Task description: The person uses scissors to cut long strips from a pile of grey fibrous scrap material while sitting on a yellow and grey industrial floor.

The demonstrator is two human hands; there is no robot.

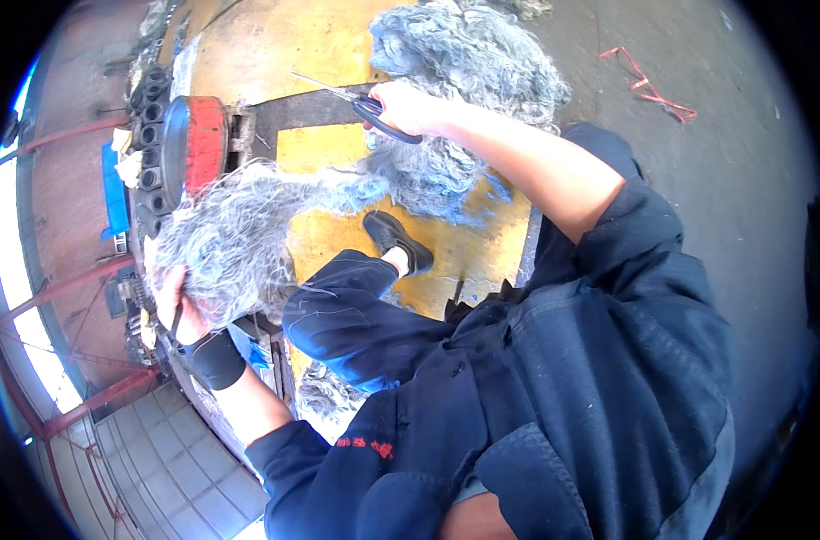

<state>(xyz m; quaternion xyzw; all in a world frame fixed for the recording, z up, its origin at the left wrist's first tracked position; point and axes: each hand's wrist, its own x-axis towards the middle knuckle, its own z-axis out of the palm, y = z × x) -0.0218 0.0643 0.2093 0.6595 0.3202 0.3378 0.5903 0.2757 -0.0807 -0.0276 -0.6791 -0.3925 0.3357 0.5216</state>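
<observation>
My left hand (181, 309), with a black band round its wrist, grips a large tangled bundle of grey fibre (234, 238) at the left. A strand of this fibre stretches right toward a bigger heap of grey and bluish fibre (482, 58). My right hand (403, 106) holds a pair of scissors (371, 113) with dark handles, fingers closed round them. Their blades point up and left, above the stretched strand and apart from it. The scissors' blades look close together. The heap lies just behind and below my right hand.
A red round-sided metal part (205, 139) stands left of the yellow floor plate (324, 144). Several dark tubes (151, 135) line the left side, near a blue strip (115, 191). My shoe (399, 238) rests on the yellow plate. A red cord (646, 85) lies on the grey floor.
</observation>
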